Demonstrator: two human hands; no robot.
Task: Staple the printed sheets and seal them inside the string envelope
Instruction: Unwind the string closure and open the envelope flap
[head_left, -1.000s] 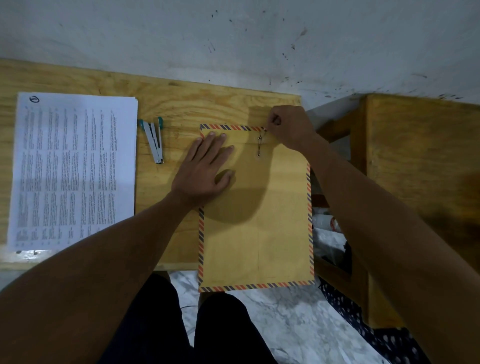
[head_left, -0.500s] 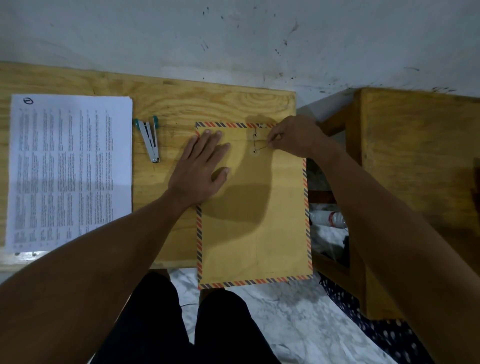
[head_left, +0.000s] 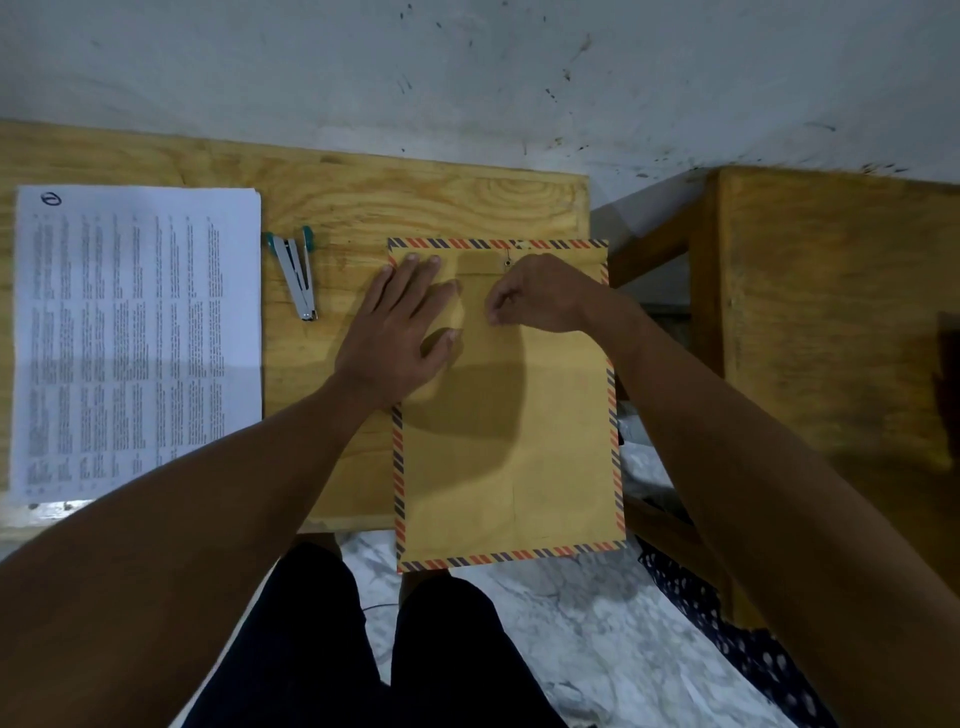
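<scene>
A brown string envelope (head_left: 509, 447) with a red and blue striped border lies on the wooden table (head_left: 415, 202), its lower end hanging over the front edge. My left hand (head_left: 405, 327) presses flat on its upper left part, fingers spread. My right hand (head_left: 540, 296) hovers over the flap just below the top button (head_left: 507, 263), fingertips pinched together as on the thin string, which is too fine to make out. The printed sheets (head_left: 135, 338) lie at the table's left. A silver stapler (head_left: 297, 275) with green ends rests between sheets and envelope.
A grey stained wall runs behind the table. A second wooden table (head_left: 841, 322) stands to the right across a narrow gap holding clutter. My dark-clad legs and a marble floor (head_left: 571, 623) show below the table's front edge.
My right hand has moved from the envelope's top right corner down and left around the flap buttons. The left hand has stayed pressed on the envelope.
</scene>
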